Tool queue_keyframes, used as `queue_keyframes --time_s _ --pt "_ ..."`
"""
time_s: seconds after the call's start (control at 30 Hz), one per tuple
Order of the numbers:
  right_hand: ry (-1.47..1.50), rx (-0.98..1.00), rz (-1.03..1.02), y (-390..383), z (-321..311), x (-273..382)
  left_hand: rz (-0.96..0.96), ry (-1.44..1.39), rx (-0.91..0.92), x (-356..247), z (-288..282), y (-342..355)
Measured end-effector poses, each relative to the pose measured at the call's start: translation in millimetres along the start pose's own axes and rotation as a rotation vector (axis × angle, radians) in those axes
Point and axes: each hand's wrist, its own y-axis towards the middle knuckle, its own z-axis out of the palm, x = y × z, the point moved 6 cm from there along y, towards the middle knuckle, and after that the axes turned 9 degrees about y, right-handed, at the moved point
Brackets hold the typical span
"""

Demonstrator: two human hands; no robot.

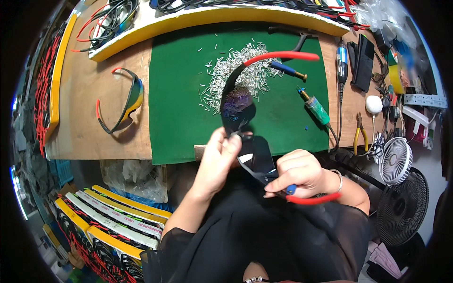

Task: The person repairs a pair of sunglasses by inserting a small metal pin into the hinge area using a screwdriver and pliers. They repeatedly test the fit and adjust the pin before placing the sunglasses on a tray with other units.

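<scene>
My left hand (219, 158) grips black sunglasses (257, 155) with dark lenses and red-tipped temples at the middle of the frame, holding them lengthwise, one temple out over the green mat (179, 94). My right hand (297, 174) is closed around a small blue-handled item (291, 189) at the lower hinge end of these glasses; the item's tip is hidden. Beyond the glasses lie a heap of small silver pins (257, 70) and a loose blue-handled brass-tipped tool (288, 70). A green-handled tool (318, 109) with a cord rests to their right.
Sunglasses (132, 99) lie left on the wood. Yellow-edged boxes of frames (217, 19) line the back; others (108, 217) stand low left. Right are a corded tool (342, 66), black stand (362, 61), yellow pliers (361, 132) and fans (394, 160).
</scene>
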Motion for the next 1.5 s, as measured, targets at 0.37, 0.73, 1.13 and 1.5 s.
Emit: queue_keyframes --time_s 0.37,0.73,1.13,1.5 --pt "-0.892 0.010 -0.304 -15.7 22.0 -10.1 -0.276 -0.015 0.317 38.6 24.3 -10.2" --pt "-0.591 -0.044 0.259 -65.9 -4.9 -29.7 -0.622 -0.088 0.139 73.2 33.4 -29.2" --pt "-0.398 -0.145 0.542 -63.6 -21.8 -50.9 -0.490 -0.235 0.133 81.7 21.4 -23.0" --pt "-0.373 -0.180 0.598 -60.7 -20.8 -60.2 -0.453 -0.191 0.110 87.2 18.6 -22.7"
